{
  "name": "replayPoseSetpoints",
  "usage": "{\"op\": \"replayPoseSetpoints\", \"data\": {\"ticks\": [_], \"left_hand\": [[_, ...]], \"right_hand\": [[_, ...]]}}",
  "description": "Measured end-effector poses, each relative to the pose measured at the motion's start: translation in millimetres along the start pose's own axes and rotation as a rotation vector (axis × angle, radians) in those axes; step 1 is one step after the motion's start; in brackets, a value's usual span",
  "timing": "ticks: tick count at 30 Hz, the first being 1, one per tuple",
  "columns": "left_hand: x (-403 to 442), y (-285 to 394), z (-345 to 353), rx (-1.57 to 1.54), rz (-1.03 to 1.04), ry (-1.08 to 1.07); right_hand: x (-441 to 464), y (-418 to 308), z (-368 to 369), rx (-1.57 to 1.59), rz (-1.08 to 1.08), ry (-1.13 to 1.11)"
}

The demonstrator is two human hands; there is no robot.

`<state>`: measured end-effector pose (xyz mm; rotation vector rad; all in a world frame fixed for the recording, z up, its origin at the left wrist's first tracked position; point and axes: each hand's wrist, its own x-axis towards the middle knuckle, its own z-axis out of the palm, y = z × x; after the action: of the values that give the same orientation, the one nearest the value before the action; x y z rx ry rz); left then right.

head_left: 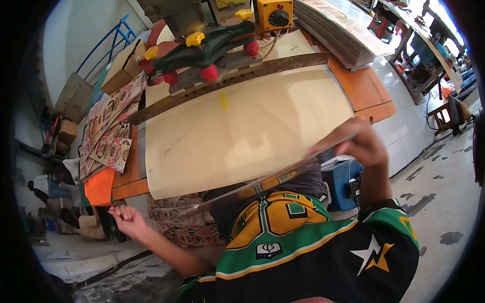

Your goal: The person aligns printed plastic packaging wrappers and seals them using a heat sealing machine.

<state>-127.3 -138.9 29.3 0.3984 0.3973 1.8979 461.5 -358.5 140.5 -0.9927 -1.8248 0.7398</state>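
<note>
My right hand (361,141), blurred by motion, grips a clear plastic sheet (273,179) at its right end. The sheet is tilted nearly edge-on and slants down to the left, over the near edge of the worktable and in front of my lap. My left hand (127,220) is off the table's left front corner, apart from the sheet, with its fingers curled in a pinch. Whether anything is between those fingertips is too small to tell. A cream-coloured board (242,131) with a yellow tape mark covers the table in front of me.
A metal bar (232,83) crosses the board's far side, below a dark green press frame (207,53) with yellow knobs. Printed packs (108,131) and an orange sheet (100,187) lie left. Stacked printed sheets (343,30) stand behind right. A blue box (341,184) sits beside my lap.
</note>
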Motion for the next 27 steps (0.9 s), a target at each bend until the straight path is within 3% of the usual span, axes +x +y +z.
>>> {"op": "replayPoseSetpoints", "data": {"ticks": [1, 3, 5, 7, 10, 14, 16, 17, 19, 20, 22, 27], "left_hand": [[10, 17, -9, 0.006, 0.037, 0.126], [57, 69, -92, 0.057, 0.029, 0.083], [87, 119, -142, 0.075, 0.249, 0.392], [101, 153, -176, 0.08, 0.354, 0.56], [113, 180, -210, 0.06, 0.38, 0.579], [148, 192, -241, -0.015, 0.229, 0.354], [144, 166, -206, 0.068, 0.14, 0.262], [120, 132, -148, 0.154, 0.126, 0.279], [120, 113, -132, 0.429, 0.006, 0.046], [107, 96, -107, 0.432, 0.006, 0.048], [62, 57, -34, 0.86, 0.055, -0.063], [27, 8, 28, 1.307, 0.137, -0.221]], "right_hand": [[-21, 11, -16, 0.073, 0.027, 0.068], [-87, 57, -63, 0.047, 0.059, 0.419], [-125, 59, -107, -0.008, 0.064, 0.791], [-173, 54, -173, 0.051, 0.031, 0.76], [-199, 38, -202, 0.042, 0.105, 0.509], [-201, 48, -212, 0.041, 0.118, 0.748], [-181, 53, -209, 0.009, 0.13, 0.832], [-173, 57, -212, -0.027, 0.138, 0.918], [-172, 68, -216, -0.044, 0.14, 0.97], [-171, 71, -217, -0.021, 0.14, 0.95], [-170, 78, -221, 0.031, 0.129, 0.883], [-150, 90, -196, 0.015, 0.163, 0.954]]}}
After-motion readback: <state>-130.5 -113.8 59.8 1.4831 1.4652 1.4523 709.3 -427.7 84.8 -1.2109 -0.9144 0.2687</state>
